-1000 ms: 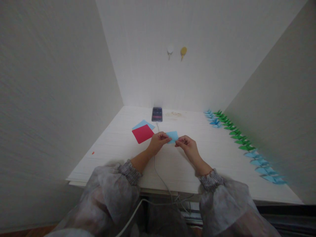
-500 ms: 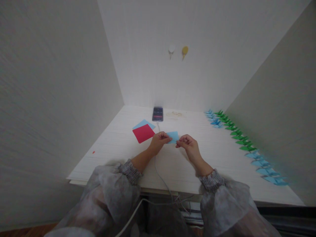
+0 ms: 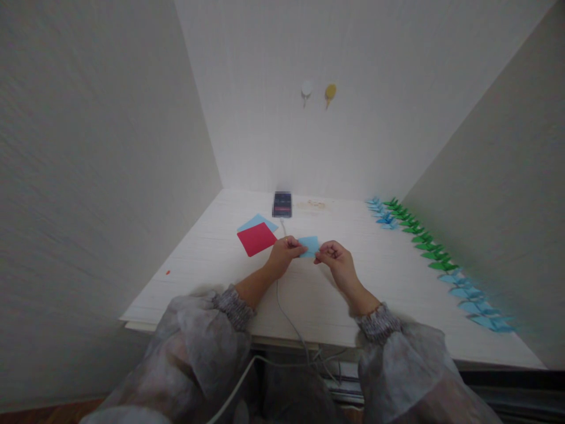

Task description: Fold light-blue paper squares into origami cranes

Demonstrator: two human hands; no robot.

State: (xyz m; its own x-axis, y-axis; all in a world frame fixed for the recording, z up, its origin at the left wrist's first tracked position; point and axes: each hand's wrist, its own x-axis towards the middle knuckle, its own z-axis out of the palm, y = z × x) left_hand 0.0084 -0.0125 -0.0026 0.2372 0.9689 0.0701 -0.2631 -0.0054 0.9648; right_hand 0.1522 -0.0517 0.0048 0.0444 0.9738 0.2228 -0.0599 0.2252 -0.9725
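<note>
The white desk [image 3: 212, 259] fills a corner between pale walls, and the dark phone [image 3: 282, 204] lies on it near the back wall, so everything else is placed from that phone. Far to the right of the phone, a long row of folded paper figures [image 3: 424, 238] runs along the right-hand wall towards the desk's front edge, green ones and blue ones side by side at the far end and only blue ones at the near end. In front of the phone, towards the person, the left hand [image 3: 282, 254] and the right hand [image 3: 338, 262] come together above the desk, both in grey sleeves. Just in front of the phone and to its left lies a red sheet [image 3: 256, 238], which overlaps a light blue sheet [image 3: 256, 221] that peeks out on the side nearer the phone. A pale cable [image 3: 282, 300] leads from the phone past the left hand and over the front edge. The blue paper [image 3: 309, 243] sits directly in front of the phone, between the two hands: the fingers of each hand are pinched on one of its sides. I cannot tell whether it touches the desk. On the wall high above the phone hang a white hook [image 3: 306, 89] and a yellow hook [image 3: 330, 91], side by side. Well to the left of the phone and nearer the front, a tiny red scrap [image 3: 168, 272] lies alone.
</note>
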